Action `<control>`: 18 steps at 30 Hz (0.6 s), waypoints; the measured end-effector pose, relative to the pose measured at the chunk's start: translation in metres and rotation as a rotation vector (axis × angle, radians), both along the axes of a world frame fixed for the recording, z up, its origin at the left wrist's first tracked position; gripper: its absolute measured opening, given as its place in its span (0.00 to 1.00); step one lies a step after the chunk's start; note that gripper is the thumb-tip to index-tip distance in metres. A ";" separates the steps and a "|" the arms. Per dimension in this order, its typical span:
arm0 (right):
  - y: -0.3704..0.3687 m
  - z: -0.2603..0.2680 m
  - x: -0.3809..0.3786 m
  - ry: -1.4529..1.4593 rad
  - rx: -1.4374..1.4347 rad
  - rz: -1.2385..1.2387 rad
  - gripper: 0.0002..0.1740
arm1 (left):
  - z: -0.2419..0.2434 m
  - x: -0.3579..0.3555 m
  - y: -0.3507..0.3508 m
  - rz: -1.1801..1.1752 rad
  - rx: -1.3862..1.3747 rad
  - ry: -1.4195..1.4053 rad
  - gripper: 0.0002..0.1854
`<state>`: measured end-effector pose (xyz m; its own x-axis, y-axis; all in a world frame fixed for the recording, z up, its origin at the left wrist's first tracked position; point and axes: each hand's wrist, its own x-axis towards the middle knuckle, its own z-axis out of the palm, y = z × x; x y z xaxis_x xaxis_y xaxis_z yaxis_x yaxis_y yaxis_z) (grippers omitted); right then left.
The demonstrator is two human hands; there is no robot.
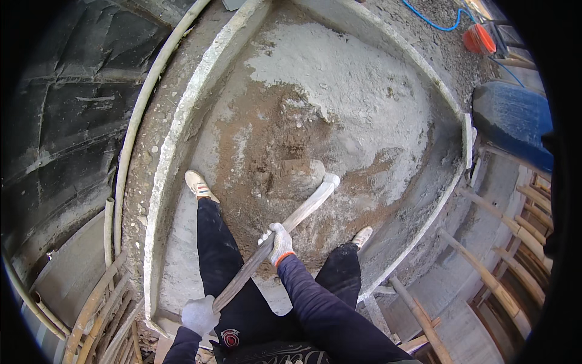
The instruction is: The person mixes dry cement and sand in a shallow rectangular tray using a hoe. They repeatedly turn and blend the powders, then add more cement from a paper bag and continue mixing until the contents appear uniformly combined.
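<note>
My left hand [200, 315], in a white knit glove, is closed around the rear end of a hoe's wooden handle [243, 277]. Farther up the same handle grips my right hand [280, 245], its white glove trimmed with an orange cuff. The hoe slants away to the upper right. Its blade [300, 177], coated in grey-brown grit, lies at the surface of the mix, and its lower edge is hard to make out. Brown sandy material [273, 123] and grey cement-like material [363, 91] cover the floor of a shallow concrete trough between and beyond my feet.
The trough's low left wall [182, 123] and right wall [436, 214] enclose my standing place. Bamboo poles [489, 268] lie at the right, with a blue plastic barrel [514, 120] and an orange-red bucket [479, 39] beyond. A long pale pole [136, 118] borders dark sheeting [86, 100].
</note>
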<state>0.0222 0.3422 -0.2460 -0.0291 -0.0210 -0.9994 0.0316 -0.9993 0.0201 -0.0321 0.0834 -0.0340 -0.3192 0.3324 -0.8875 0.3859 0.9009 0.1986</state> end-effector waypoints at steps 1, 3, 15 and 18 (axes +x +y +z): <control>-0.020 0.025 0.008 -0.038 -0.049 0.000 0.07 | 0.024 0.004 -0.017 -0.004 -0.009 0.027 0.15; -0.050 0.064 0.018 -0.143 -0.139 0.101 0.06 | 0.061 0.019 -0.044 0.090 -0.031 0.011 0.15; 0.217 0.118 -0.057 0.026 0.595 0.119 0.11 | -0.021 -0.023 0.149 0.133 0.540 0.091 0.12; 0.332 0.090 -0.071 0.033 0.750 0.299 0.10 | -0.064 0.007 0.262 0.219 0.567 0.008 0.14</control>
